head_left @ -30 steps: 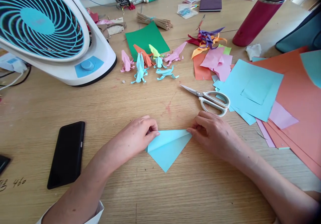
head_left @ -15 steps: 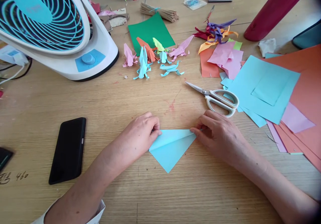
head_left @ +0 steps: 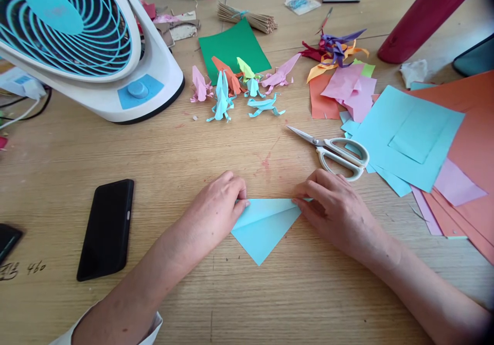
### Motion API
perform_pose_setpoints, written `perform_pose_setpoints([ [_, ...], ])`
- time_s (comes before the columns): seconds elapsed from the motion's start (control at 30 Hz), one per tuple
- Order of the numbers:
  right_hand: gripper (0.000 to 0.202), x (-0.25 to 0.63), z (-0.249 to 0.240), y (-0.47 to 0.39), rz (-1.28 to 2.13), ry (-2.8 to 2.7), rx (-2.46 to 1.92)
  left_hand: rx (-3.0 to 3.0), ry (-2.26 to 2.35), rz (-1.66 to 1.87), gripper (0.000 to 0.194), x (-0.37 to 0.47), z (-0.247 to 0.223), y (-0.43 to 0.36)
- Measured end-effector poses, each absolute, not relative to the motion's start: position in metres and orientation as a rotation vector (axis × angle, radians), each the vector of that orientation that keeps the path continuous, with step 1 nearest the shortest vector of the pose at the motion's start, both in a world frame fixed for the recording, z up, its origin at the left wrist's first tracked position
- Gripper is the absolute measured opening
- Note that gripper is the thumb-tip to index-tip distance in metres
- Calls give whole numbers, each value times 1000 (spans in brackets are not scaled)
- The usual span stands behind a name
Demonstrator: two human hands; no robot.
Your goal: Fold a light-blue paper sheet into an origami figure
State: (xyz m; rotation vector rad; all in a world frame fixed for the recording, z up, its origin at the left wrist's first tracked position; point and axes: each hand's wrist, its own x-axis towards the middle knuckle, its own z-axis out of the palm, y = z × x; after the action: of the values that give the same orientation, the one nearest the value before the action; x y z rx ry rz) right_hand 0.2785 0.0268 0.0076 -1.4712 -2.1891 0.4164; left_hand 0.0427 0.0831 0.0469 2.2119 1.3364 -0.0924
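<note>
A light blue paper (head_left: 264, 226), folded into a triangle, lies on the wooden table with its point toward me. My left hand (head_left: 224, 201) pinches its upper left edge between thumb and fingers. At the upper right corner, my right hand (head_left: 328, 203) is closed on the same paper. A slanting crease or folded layer runs across it. White-handled scissors (head_left: 335, 152) lie just beyond my right hand. Several folded paper figures (head_left: 222, 98) in blue, pink, orange and green stand farther back.
A fan (head_left: 139, 90) stands at the back left, with a black phone (head_left: 106, 229) nearer me. Blue, pink and orange sheets (head_left: 409, 134) cover the right side. Behind them is a red bottle (head_left: 424, 18). A green sheet (head_left: 235, 49) lies at the back.
The view has shifted very slightly. Both hands keep their hold on the blue paper, with hardly any movement.
</note>
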Motion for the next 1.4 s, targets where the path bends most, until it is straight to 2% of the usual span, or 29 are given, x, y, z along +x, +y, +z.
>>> perform_pose_setpoints([
  [0.17, 22, 269, 12, 21, 382, -2382, -1228, 2209, 1371, 27, 7, 42, 43, 75],
  [0.37, 28, 264, 10, 19, 317, -2488, -1181, 2261, 1390, 226, 9, 37, 32, 65],
  [0.67, 23, 263, 9, 20, 284, -2485, -1182, 2719, 1181, 355, 16, 42, 35, 35],
  [0.77, 21, 263, 9, 21, 298, -2494, -1188, 2828, 1110, 382, 24, 49, 31, 22],
  [1.0, 20, 264, 9, 21, 308, -2498, -1172, 3007, 1178, 229, 37, 54, 28, 8],
  [1.4, 18, 264, 8, 21, 273, -2508, -1169, 3037, 1219, 280, 38, 55, 23, 5],
])
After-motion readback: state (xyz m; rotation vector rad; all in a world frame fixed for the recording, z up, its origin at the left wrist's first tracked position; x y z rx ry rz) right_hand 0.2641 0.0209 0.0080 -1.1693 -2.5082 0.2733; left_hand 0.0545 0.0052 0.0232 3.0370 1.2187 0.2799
